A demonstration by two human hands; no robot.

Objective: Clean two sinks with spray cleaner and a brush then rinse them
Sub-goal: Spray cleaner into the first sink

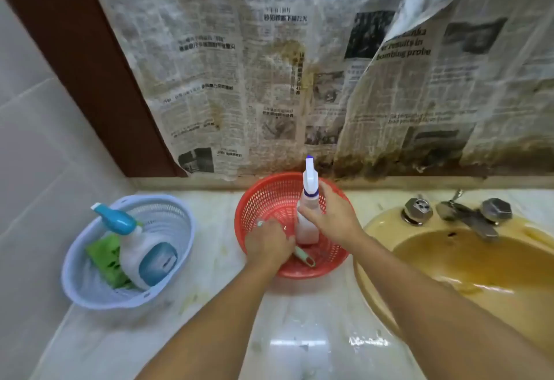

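Observation:
A red mesh basket [263,199] stands on the counter, middle of the view. In it a white spray bottle [308,187] with a blue-tipped nozzle stands upright; my right hand [332,217] grips its neck and body. My left hand [268,243] is down inside the basket, fingers curled round a green-handled brush [304,258] whose handle end pokes out to the right. A yellowish stained sink [380,229] lies at the right, with a metal tap [473,217] and two knobs at its back rim.
A pale blue basket [168,208] at the left holds a white and teal pump bottle [141,247] and a green cloth [105,247]. Stained newspaper [269,79] covers the wall behind. The marble counter [299,334] in front is wet.

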